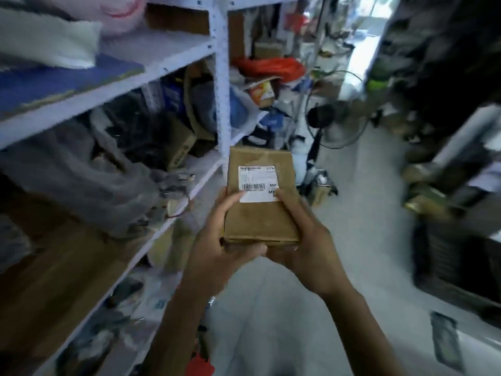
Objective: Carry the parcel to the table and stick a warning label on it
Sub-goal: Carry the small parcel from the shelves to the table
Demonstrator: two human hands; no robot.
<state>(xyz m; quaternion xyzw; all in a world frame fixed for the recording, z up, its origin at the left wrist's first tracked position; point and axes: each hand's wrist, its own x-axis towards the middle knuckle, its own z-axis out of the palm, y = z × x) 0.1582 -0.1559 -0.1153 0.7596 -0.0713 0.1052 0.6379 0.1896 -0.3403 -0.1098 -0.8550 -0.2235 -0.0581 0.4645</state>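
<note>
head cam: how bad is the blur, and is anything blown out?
Head view: shelving and background smeared by motion blur; parcel and both hands, left and right, fairly sharp; barcode label partly readable; doorway light top right blown out.

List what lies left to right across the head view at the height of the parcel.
Grey bag on the shelf → left hand → parcel → right hand → dark rack. Both hands grip the parcel's near end, thumbs on top.
</note>
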